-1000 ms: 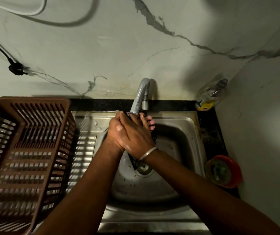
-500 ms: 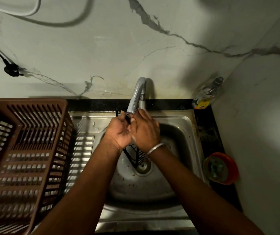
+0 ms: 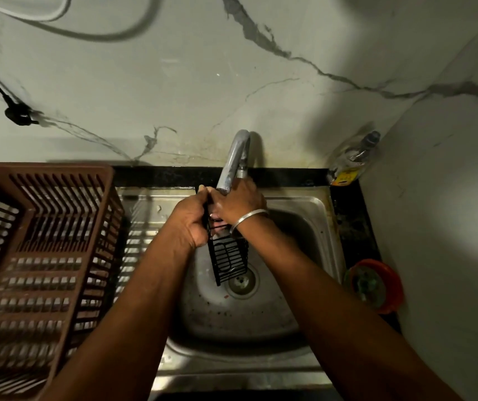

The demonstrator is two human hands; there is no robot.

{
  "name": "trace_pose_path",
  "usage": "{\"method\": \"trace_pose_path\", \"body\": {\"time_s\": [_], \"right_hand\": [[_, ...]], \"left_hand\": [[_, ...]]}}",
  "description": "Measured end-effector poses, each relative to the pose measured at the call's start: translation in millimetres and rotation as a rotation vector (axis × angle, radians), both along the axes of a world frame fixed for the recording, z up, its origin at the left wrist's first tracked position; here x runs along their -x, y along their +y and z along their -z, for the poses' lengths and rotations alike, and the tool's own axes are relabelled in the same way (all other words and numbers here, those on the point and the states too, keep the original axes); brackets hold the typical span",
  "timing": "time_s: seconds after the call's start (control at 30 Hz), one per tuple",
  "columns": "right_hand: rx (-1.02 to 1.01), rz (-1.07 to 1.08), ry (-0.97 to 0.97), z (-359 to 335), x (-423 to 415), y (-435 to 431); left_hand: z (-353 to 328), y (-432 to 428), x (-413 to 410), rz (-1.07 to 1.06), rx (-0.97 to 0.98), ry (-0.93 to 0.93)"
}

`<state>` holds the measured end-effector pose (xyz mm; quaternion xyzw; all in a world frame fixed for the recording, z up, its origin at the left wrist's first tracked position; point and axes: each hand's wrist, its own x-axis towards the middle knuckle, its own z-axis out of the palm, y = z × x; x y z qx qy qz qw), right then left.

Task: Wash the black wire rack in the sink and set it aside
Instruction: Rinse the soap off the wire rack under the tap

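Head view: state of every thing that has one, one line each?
black wire rack, held on end over the sink
left hand, grips the rack's left edge
right hand, holds its top end
tap, flow unclear
brown basket, upright beside the sink
bottle, capped, leaning in the corner

The sink is water-spotted steel with a dull sheen, the faucet smooth bright metal, the black wire rack matt wire, the basket brown plastic, and the wall smooth veined stone.
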<state>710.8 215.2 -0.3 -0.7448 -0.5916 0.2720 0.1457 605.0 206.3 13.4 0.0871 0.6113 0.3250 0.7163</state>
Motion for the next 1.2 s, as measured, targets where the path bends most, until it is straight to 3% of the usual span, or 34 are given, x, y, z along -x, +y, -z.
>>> {"method": "trace_pose_path", "body": {"time_s": [0.1,0.33,0.43,0.5,0.6,0.73,0.77,0.87,1.0,1.13,1.2], "right_hand": [[-0.145,-0.118,-0.258,3.4,17.0,-16.2],[-0.207,0.022,-0.189,-8.6,-0.7,4.1],[-0.273,-0.051,-0.059,-0.3,13.1,-5.8],[-0.220,0.016,0.048,1.6,4.3,-0.7],[-0.021,0.139,0.089,6.5,-10.7,10.4],[-0.065,-0.382,0.008,4.7,1.1,-13.3],[-0.052,-0.421,-0.008,8.1,-2.3,-14.7],[-0.025,-0.276,-0.126,20.4,-10.4,-11.9],[-0.140,-0.403,-0.184,19.7,5.4,-29.0],[-0.044,-0.181,-0.141,18.1,-9.9,-18.1],[-0.179,-0.353,-0.160,18.5,-8.3,-31.2]], "left_hand": [[-1.8,0.2,-0.5,-0.005,0.013,0.012],[7.9,-13.8,-29.8,-0.055,-0.218,0.227],[11.6,-13.0,-26.0,-0.133,-0.212,0.340],[10.7,-14.4,-26.5,-0.115,-0.193,0.350],[6.8,-14.4,-24.1,-0.036,-0.191,0.259],[8.0,-10.2,0.0,0.034,-0.090,0.161],[10.1,-9.3,6.6,0.098,-0.054,0.091],[9.8,-3.5,10.9,0.212,-0.019,-0.166],[6.3,5.4,7.0,0.056,0.052,-0.335],[3.1,7.8,1.7,0.002,0.018,-0.429],[1.7,10.7,3.8,-0.026,0.018,-0.436]]}}
